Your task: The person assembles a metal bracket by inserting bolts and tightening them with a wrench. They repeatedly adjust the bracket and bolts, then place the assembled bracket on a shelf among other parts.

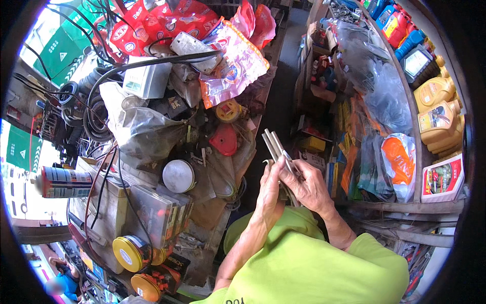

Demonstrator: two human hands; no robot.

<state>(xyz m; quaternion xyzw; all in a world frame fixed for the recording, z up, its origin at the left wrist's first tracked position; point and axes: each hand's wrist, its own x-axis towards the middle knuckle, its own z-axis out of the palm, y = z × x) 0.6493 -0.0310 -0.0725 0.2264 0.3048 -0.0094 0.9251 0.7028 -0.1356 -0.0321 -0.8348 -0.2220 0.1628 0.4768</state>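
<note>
In front of my green shirt I hold a small bundle of several thin, greyish metal rods [274,144]. Their ends stick out beyond my fingers toward the far side; the lower parts are mostly hidden between my palms. My left hand [268,190] presses on the bundle from the left, with its thumb and fingers close together. From the right, my right hand [308,186] closes round the rods, thumb toward the left hand. What kind of rods they are, I cannot make out. The cluttered workbench lies left of both hands.
On the bench stand a round white lid [178,176], a red plastic piece [223,140], a yellow tape reel [228,110], clear plastic cases [152,213] and red bags [167,25]. A shelf with yellow oil jugs [436,121] and plastic bags [387,96] runs along the right.
</note>
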